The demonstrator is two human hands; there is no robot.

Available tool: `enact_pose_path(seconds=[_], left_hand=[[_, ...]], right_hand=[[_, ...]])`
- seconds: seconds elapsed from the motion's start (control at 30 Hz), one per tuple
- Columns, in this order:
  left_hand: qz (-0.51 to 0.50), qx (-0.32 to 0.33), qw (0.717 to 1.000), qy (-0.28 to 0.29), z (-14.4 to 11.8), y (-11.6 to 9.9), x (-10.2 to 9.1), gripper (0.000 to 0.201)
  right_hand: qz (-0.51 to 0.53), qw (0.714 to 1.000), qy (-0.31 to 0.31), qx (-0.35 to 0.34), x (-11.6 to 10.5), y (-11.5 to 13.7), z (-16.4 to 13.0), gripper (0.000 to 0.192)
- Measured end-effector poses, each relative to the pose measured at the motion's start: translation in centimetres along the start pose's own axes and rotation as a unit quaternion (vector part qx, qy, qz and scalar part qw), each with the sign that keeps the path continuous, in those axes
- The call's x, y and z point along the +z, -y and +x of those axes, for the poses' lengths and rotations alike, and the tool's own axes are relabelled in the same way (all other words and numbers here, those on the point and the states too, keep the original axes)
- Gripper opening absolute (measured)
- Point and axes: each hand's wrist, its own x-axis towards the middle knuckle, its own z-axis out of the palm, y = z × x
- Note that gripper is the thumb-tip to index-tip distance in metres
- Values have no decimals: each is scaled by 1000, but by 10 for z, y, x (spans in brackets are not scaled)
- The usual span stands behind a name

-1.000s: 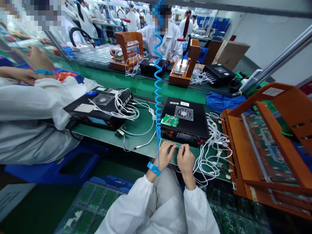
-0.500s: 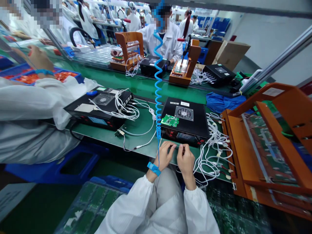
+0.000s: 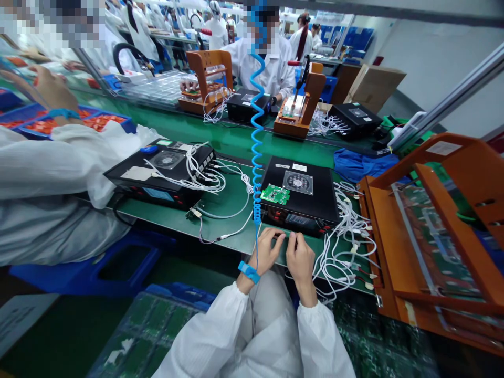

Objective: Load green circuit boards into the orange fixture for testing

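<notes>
My left hand (image 3: pixel 265 249) and my right hand (image 3: pixel 300 258) are side by side at the bench's front edge, a small gap between them. The fingers of both are curled in with thumbs pressed to them; whatever they may hold is too small or hidden to make out. A blue wrist strap (image 3: pixel 249 272) circles my left wrist, tied to a coiled blue cord (image 3: pixel 258 139) hanging from above. Just beyond my hands sits a black box (image 3: pixel 323 190) with a fan and front display. On its near left corner lies a green circuit board (image 3: pixel 277 194).
White cables (image 3: pixel 334 262) lie tangled right of the box, beside a large orange fixture (image 3: pixel 388 236). Another black test box (image 3: pixel 137 157) with cables is at left, next to a co-worker's sleeve (image 3: pixel 43 163). Trays of boards (image 3: pixel 137 336) are below. A person faces me across the bench.
My hands stay almost in place, with only slight finger movement. At the left, the co-worker's raised hand has moved a little leftward.
</notes>
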Motion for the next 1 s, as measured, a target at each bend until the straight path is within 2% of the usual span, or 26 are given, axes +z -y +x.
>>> enact_pose_path(seconds=[0.17,0.37,0.67,1.0], left_hand=[[-12,-3,1000,-2,0,0,0,18],[6,30,999,12,1,-3,-2,17],[-3,38,999,26,2,-3,-3,17],[-4,32,999,27,2,-3,-3,14]], right_hand=[[-10,1000,2,-18,1,-1,0,50],[5,999,7,-32,0,-3,-1,48],[0,1000,4,-7,1,-4,-1,48],[44,999,4,26,-2,0,0,45]])
